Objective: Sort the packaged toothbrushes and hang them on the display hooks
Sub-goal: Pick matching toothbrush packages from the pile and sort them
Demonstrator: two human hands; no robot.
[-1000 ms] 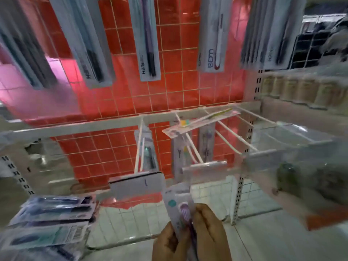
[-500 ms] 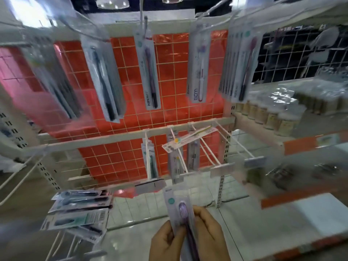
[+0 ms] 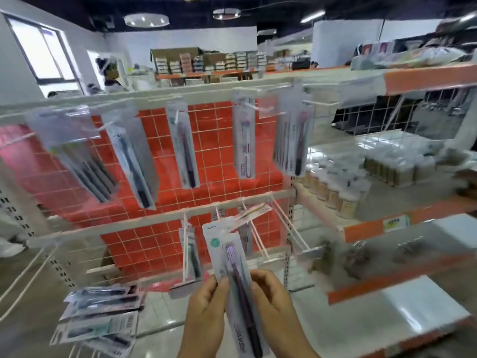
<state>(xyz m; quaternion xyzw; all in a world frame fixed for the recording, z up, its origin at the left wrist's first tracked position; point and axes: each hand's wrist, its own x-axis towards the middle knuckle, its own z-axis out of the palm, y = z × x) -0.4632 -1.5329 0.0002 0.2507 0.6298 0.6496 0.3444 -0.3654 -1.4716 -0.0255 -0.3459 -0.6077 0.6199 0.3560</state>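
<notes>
A packaged purple toothbrush (image 3: 233, 264) stands upright at the bottom centre, held between both hands. My left hand (image 3: 206, 313) grips its left edge and my right hand (image 3: 273, 306) grips its right edge. Behind it, packaged toothbrushes hang on the upper row of white display hooks (image 3: 321, 102): a grey bundle (image 3: 82, 161), a dark one (image 3: 134, 161), a purple one (image 3: 184, 146), a white and pink one (image 3: 244, 135) and a stack (image 3: 294, 140). On the lower row, one pack (image 3: 192, 254) hangs and another (image 3: 254, 213) lies across the hooks.
A pile of packaged toothbrushes (image 3: 100, 321) lies on a wire rack at the lower left. Bare white hooks (image 3: 291, 228) jut out on the lower row at right. Orange-edged shelves (image 3: 402, 223) with bottles (image 3: 335, 195) stand to the right. A person (image 3: 109, 73) is far behind.
The view has tilted up, so the upper hook row and the shop behind show. Both hands have kept hold of the purple toothbrush pack and raised it slightly.
</notes>
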